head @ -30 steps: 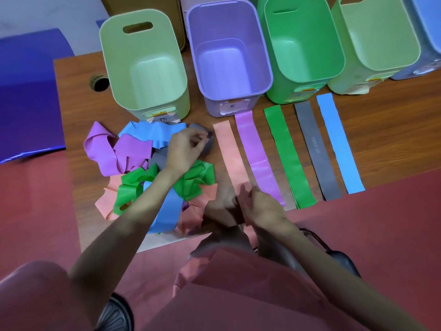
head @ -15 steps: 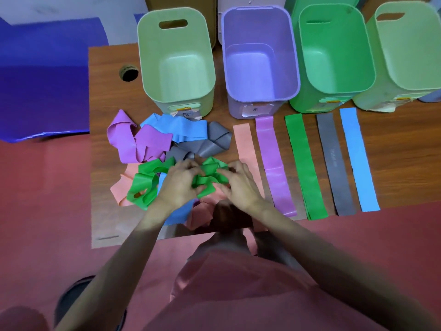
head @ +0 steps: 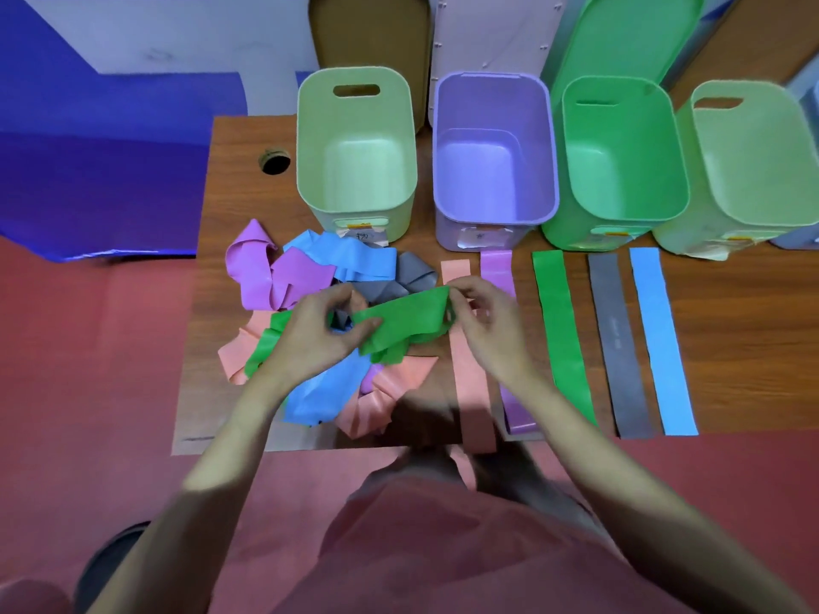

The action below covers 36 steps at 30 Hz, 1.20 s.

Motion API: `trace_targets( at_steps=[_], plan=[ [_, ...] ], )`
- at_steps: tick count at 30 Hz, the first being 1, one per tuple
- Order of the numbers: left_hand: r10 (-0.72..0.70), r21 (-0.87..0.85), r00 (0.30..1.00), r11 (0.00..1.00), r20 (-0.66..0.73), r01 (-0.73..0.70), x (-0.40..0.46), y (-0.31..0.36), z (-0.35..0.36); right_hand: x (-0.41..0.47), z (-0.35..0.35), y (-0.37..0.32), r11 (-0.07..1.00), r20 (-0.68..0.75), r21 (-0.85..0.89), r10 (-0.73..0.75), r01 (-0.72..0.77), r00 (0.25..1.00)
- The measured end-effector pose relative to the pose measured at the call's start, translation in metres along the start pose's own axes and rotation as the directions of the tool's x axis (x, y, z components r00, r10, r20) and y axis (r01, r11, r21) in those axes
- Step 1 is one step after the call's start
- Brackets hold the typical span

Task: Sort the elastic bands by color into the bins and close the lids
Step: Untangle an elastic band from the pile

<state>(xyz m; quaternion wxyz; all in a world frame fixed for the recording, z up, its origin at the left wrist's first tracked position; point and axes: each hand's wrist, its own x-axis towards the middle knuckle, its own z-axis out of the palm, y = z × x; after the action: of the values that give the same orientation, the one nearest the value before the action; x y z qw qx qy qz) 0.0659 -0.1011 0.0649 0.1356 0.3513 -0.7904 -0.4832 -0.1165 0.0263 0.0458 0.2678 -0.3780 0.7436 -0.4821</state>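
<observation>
Head view, taken near to far: at six o'clock a pink-clad lap and two bare forearms reach up over the wooden table (head: 230, 179). Both hands work one green band (head: 405, 313), stretched between them above the tangle at centre. The left hand (head: 319, 330) pinches its eight-o'clock end between thumb and fingers; the right hand (head: 483, 316) pinches the two-o'clock end at the fingertips. Pulling from both ends looks meant to free the band from the heap and flatten it, so it can be matched by colour.

Under and around the hands lies the unsorted pile (head: 319, 347): purple, blue, grey, salmon and more green, crumpled together at nine to ten o'clock.

At three o'clock five flat strips lie side by side, salmon strip (head: 469, 378), purple strip (head: 496, 268), green strip (head: 563, 334), grey strip (head: 618, 343) and blue strip (head: 660, 339), each roughly pointing at a bin, probably as colour markers.

Toward twelve o'clock stand four open bins, all empty: pale green bin (head: 354, 157), lilac bin (head: 492, 157), bright green bin (head: 620, 161), another pale green bin (head: 753, 157). Lids (head: 620, 33) lean behind them, so sorting has barely begun.
</observation>
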Motion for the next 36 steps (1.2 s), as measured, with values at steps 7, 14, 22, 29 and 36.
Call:
trace_targets(
  at_steps=[7,14,22,29,36],
  plan=[
    [0.029,-0.252,0.996,0.966,-0.081,-0.049,0.005,0.042,-0.010,0.017,-0.034,-0.036,0.972,-0.096,0.222,-0.056,0.076,0.994],
    [0.127,-0.202,0.986,0.968,-0.108,-0.146,0.014,0.078,-0.012,0.019,-0.062,-0.046,0.977,-0.150,0.165,-0.109,0.134,0.983],
    [0.330,0.418,0.938,0.841,0.108,-0.344,0.019,0.103,-0.005,0.006,-0.092,-0.046,0.964,-0.189,-0.049,-0.264,0.260,0.946],
    [0.384,0.215,0.911,0.912,-0.149,-0.349,0.019,0.132,0.014,-0.013,-0.114,-0.035,0.944,-0.160,-0.159,-0.312,0.288,0.936],
    [0.458,-0.022,0.889,0.889,-0.023,-0.458,0.025,0.162,0.032,-0.020,-0.116,-0.024,0.943,-0.154,-0.100,-0.329,0.316,0.932]
  ],
)
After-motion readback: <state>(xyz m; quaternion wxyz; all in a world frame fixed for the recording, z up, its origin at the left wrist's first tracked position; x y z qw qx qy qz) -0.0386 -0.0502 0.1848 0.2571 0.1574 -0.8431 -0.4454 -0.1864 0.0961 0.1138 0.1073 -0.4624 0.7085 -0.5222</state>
